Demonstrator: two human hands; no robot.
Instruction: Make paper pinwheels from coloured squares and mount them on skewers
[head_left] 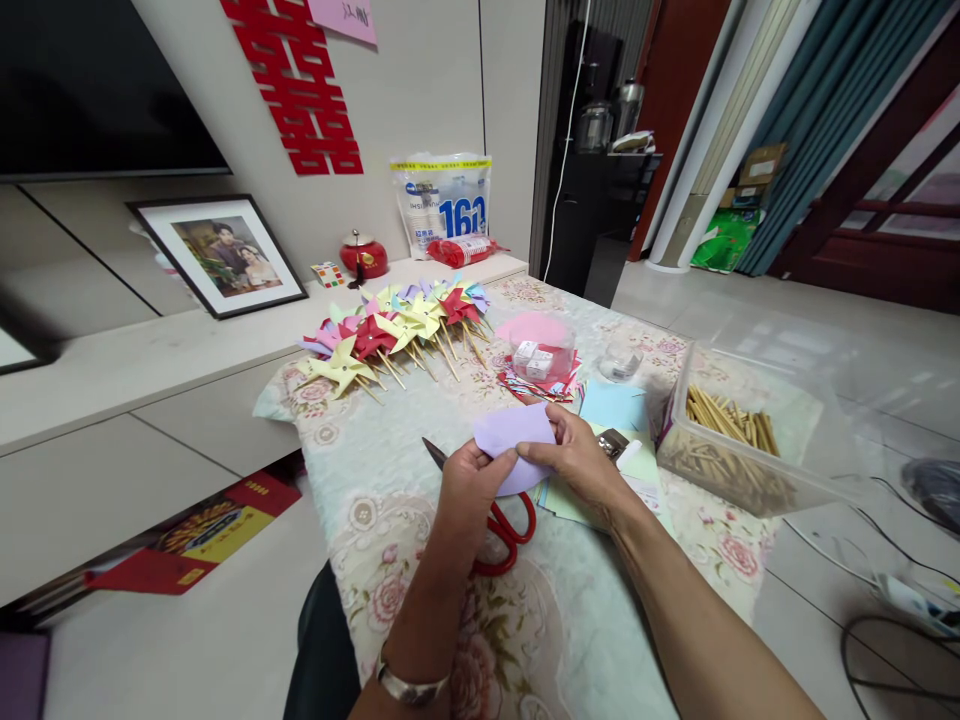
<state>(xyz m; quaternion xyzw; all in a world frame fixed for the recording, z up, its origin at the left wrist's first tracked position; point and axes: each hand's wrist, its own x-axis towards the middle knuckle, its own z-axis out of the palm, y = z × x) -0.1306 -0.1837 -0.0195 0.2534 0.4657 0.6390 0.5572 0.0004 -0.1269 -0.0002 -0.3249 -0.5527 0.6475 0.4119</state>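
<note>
Both my hands hold one sheet of purple paper [499, 432] over the table. The thumb of my left hand [474, 480] presses on the paper's lower left part. My right hand [574, 450] pinches its right side, with the two thumbs almost meeting in front. Under my left hand lie scissors with red handles [526, 520], their dark blade tip sticking out to the left. Beside my right hand is a stack of coloured paper [611, 405] with a small metal object [613, 443] on top. Several finished paper pinwheels [405, 325] on sticks lie at the table's far left.
A clear plastic bin [724, 470] of wooden sticks stands at the right of the flowered tablecloth [390, 560]. A clear round container [541, 358] sits on red paper pieces, near a small clear lidded box [621, 362]. Behind, a cabinet top holds a framed photo [232, 255] and a red pot [364, 256].
</note>
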